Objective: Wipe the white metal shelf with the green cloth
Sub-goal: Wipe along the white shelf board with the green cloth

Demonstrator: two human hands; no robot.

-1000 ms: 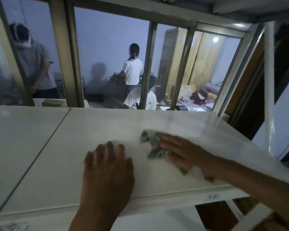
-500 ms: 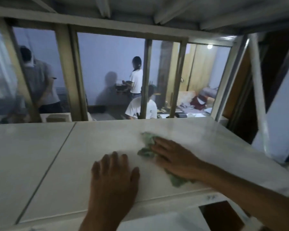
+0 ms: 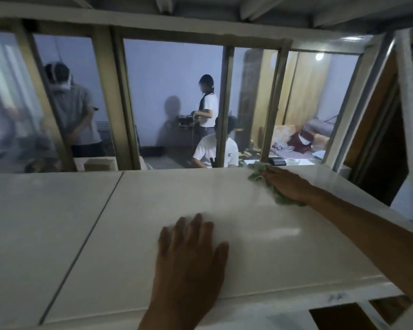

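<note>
The white metal shelf (image 3: 134,225) spreads wide in front of me, split by a dark seam left of centre. My right hand (image 3: 287,184) lies flat with straight fingers on the crumpled green cloth (image 3: 258,171) and presses it down at the shelf's far edge, right of centre. More of the cloth shows under my palm. My left hand (image 3: 188,256) rests flat on the shelf near its front edge, fingers spread, holding nothing.
A window frame (image 3: 119,101) with upright bars stands just behind the shelf's far edge. Three people are in the room beyond the glass. A white shelf upright (image 3: 410,120) rises at the right. Another shelf is close overhead.
My right hand has slid the green cloth away from me, from the shelf's middle to its far edge. The left hand stays flat on the shelf.
</note>
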